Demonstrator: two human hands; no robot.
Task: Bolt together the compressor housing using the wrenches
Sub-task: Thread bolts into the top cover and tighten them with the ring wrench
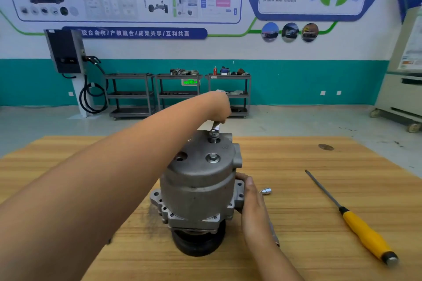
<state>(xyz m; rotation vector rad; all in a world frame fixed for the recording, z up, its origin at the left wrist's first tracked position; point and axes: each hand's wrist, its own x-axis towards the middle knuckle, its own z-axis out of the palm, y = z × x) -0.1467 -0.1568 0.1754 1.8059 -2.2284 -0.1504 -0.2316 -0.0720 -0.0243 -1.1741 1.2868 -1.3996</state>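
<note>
1. The compressor housing stands on end in the middle of the wooden table, with its black pulley underneath and the flat end cap facing up.
2. The left hand reaches over the top and is clamped round the handle of a wrench. The wrench head sits on the far bolt. That bolt stands proud of its hole, so I judge it is only partly run down.
3. The right hand lies against the mounting flange on the right side of the housing. Its fingers are fairly straight and pressed on the metal, steadying it rather than gripping.
4. Done so far: the near bolt looks seated, its washer flat on the cap.
5. Left to do: the round hole on the left of the cap has no bolt in it. Any bolts on the hidden side cannot be judged.
6. My estimate is that the work is roughly mid-way, with one bolt seated, one under the wrench and at least one hole unfilled.
7. Beside the right hand lies a small chrome piece, perhaps a socket. A yellow-handled screwdriver lies well apart to the right.
</note>
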